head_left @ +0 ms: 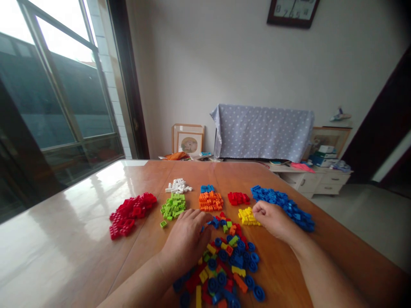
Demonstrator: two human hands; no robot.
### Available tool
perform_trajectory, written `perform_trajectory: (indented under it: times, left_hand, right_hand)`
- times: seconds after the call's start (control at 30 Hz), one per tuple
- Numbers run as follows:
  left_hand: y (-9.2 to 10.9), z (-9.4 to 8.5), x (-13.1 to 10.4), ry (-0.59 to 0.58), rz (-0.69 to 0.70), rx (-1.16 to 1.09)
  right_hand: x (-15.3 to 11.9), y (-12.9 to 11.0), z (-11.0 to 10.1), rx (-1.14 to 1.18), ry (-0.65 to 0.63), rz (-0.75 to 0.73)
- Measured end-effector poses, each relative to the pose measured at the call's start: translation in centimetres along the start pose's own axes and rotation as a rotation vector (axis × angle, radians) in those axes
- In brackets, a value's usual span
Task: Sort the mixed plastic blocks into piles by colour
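Observation:
My left hand reaches over the upper left side of a mixed heap of toy building bricks. Its fingers curve downward, with the thumb apart from them, and a few blue bricks lie by the fingertips. My right hand is closed, fingers curled together, at the right edge of a cluster of yellow bricks. Whatever it pinches is hidden by the fingers. The heap mixes blue round pieces with red, yellow, green and orange bricks.
Sorted groups sit on the wooden table: dark red bricks, white bricks, lime green bricks, orange bricks, red bricks and blue bricks. One green brick lies apart. Behind stands a cloth-covered object.

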State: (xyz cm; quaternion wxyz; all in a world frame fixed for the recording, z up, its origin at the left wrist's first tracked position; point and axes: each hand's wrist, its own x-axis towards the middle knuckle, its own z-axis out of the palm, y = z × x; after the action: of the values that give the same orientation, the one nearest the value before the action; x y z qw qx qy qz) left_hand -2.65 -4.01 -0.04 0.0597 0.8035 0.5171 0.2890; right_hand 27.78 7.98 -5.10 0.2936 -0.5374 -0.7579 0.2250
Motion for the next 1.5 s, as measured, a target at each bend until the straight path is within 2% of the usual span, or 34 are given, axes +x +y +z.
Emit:
perform_trajectory:
  times: [0.07,0.13,0.33,0.4,0.47,0.6,0.7,0.8,0.93,1.17,1.5]
  left_hand:
    - [-0.4,0.0,0.1,0.013,-0.053,0.015]
    - [-1.0,0.1,0.1,0.021,-0.100,0.027]
    - [-1.6,0.2,0.1,-0.037,-0.124,0.023]
    - [-1.2,0.0,0.1,-0.091,-0.083,0.019]
    - [-0.6,-0.3,0.1,-0.160,-0.040,0.025]
    - [0.3,-0.5,0.0,-0.248,0.008,0.043]
    - [0.4,-0.4,-0.1,-0.247,0.015,0.050]
    - [0.3,-0.2,-0.1,-0.231,0.006,0.069]
    - [0.2,0.2,-0.1,-0.195,-0.019,0.100]
    - [-0.2,0.6,-0.4,-0.195,-0.012,0.106]
    - [-0.4,0.9,-0.5,-0.203,-0.009,0.100]
  right_hand:
    - [-0.3,-1.0,0.0,0.023,-0.011,-0.038]
    - [-0.8,-2.4,0.1,0.053,-0.079,-0.077]
    - [-3.2,-6.5,0.3,0.157,-0.558,-0.091]
    - [-3.9,-7.4,0.3,0.161,-0.657,-0.102]
    - [-4.3,-8.0,0.3,0.128,-0.694,-0.118]
    - [-4.5,-8.2,1.0,0.109,-0.647,-0.126]
    - [-4.3,-8.1,2.1,0.181,-0.576,-0.108]
    - [-3.9,-8.1,3.0,0.196,-0.445,-0.123]
    - [-3.4,-8.1,3.3,0.163,-0.311,-0.170]
    - [-3.3,-7.5,3.6,0.102,-0.312,-0.192]
    - [-3.6,-8.1,3.6,0.063,-0.263,-0.207]
